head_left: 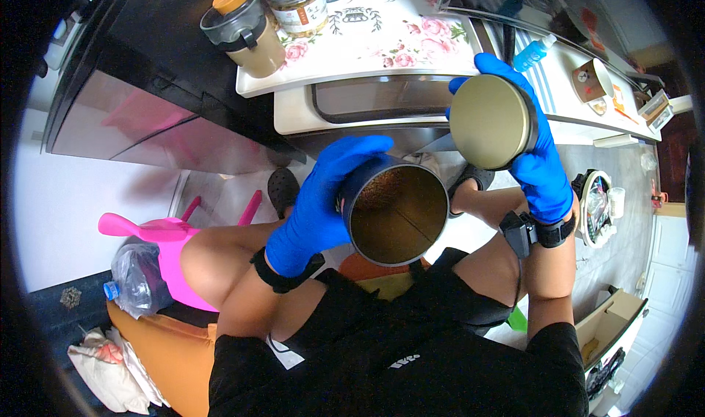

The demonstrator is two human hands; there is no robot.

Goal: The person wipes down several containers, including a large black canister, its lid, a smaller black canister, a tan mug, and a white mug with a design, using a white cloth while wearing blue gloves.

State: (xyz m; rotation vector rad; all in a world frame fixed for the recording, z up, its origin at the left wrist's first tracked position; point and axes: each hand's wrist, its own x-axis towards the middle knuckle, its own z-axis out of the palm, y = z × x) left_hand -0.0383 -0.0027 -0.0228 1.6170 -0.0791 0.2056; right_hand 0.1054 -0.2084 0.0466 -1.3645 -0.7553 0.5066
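In a blue glove, my left hand [325,202] grips a dark cylindrical canister [399,213] from its side. The canister is tilted so that its open mouth faces me. Brown granules [380,191] lie against part of its inner wall; the rest of the inside looks bare and shadowed. My right hand [537,147], gloved in blue as well, holds a round lid [490,122] with a gold-coloured face and a dark rim. Lid and canister are apart, both held above my lap.
Ahead stands a flower-printed tray [363,53] bearing a jar with an orange lid [248,37] and a labelled jar [300,12]. Farther right are a blue spray bottle [534,53] and a paper cup [592,81]. A pink stool [176,251] is by my left knee, an open box [608,323] at lower right.
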